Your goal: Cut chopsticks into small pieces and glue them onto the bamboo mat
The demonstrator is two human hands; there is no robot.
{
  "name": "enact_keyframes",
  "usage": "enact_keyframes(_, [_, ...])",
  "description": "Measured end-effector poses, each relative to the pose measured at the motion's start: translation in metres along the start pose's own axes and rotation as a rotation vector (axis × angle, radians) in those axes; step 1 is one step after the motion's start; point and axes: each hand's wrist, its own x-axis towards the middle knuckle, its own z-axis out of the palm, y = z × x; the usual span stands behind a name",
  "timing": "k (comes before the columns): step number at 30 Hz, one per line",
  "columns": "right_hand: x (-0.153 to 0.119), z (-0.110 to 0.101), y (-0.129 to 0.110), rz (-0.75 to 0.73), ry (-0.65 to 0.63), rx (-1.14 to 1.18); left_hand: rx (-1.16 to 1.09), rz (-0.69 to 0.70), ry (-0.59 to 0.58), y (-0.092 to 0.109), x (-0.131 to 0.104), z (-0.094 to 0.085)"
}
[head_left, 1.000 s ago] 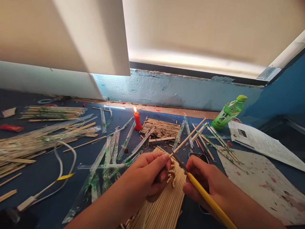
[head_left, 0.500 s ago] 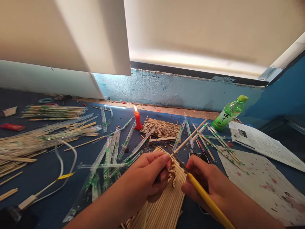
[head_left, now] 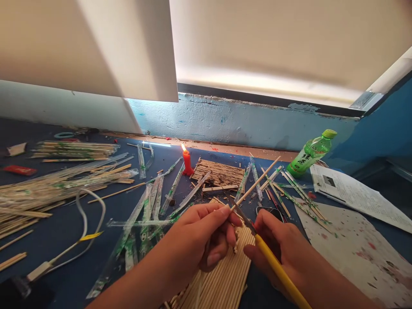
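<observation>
My left hand (head_left: 209,234) pinches a round wooden chopstick (head_left: 257,182) near its lower end; the stick slants up to the right. In my right hand (head_left: 280,240) is a knife (head_left: 273,262) with a long yellow handle. Its dark blade lies against the chopstick just beyond my left fingertips. Beneath both hands lies a flat row of chopsticks (head_left: 222,279) set side by side, with small rounded ends partly hidden by my left fingers. Behind it rests a panel of thin sticks with dark, scorched-looking marks (head_left: 220,171).
A red candle (head_left: 187,163) burns beside the dark-marked panel. Plastic chopstick wrappers (head_left: 144,219) and loose chopsticks (head_left: 28,204) litter the left side, near a white cable (head_left: 84,214). Rightward stand a green tea bottle (head_left: 312,154), a printed sheet (head_left: 357,193) and a stained board (head_left: 350,240).
My left lower fingers have uncurled somewhat and cover more of the rounded stick ends. The knife and chopstick have shifted only slightly, with the blade still at the stick.
</observation>
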Motion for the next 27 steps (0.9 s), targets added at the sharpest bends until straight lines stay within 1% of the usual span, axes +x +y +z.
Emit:
enact_keyframes(3, [-0.0005,-0.0009,-0.0002,0.016,-0.026,0.005,-0.010,0.040,-0.014,0.0014,0.0010,-0.0018])
enact_keyframes(8, [-0.0021,-0.0015,-0.0035,-0.005,-0.099,0.085,-0.025,0.003,-0.036,0.0051,-0.0007,-0.0014])
enact_keyframes(15, [-0.0002,-0.0056,-0.0075,-0.015,-0.136,0.217,-0.045,-0.013,-0.033,0.0038,-0.0017,0.0001])
enact_keyframes(19, [-0.0002,-0.0072,-0.0080,-0.017,-0.133,0.224,-0.014,-0.005,-0.042,0.0050,-0.0015,0.0013])
enact_keyframes(24, [-0.0021,-0.0087,-0.0094,0.048,-0.170,0.217,0.022,-0.018,-0.019,0.0052,-0.0022,0.0034])
enact_keyframes(27, [-0.0039,-0.0095,-0.0092,0.031,-0.173,0.181,0.045,0.008,-0.007,0.0029,-0.0026,0.0038])
